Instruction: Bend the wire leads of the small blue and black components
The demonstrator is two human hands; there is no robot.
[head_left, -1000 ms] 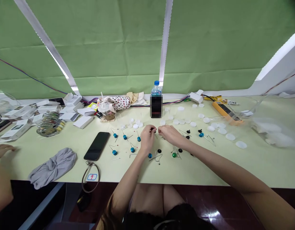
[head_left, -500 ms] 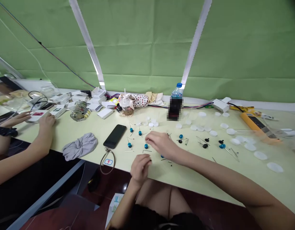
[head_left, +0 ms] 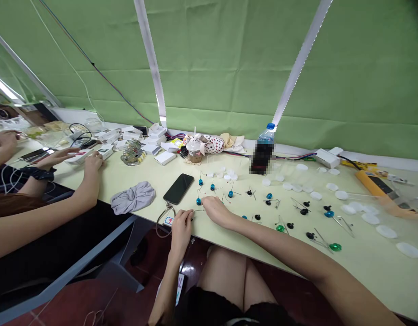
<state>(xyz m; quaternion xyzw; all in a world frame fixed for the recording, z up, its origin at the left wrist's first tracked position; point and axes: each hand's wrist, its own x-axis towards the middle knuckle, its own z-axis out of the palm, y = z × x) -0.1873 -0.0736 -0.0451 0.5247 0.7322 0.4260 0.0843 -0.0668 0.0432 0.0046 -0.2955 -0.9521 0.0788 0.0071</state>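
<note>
- Left hand (head_left: 181, 230): fingers pinched on a small black piece (head_left: 192, 219).
- Right hand (head_left: 216, 211): fingers curled, hold unclear, beside a thin rod (head_left: 198, 210).
- Blue part (head_left: 198, 202): just left of the right fingers.

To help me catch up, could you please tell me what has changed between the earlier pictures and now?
Both hands have moved left and toward the person: the left hand to beside the label, with a small dark piece against it; the right hand to beside a thin metal rod. Whether either hand grips anything is unclear. The phone, grey cloth and bottle stayed put; the view swung left.
</note>
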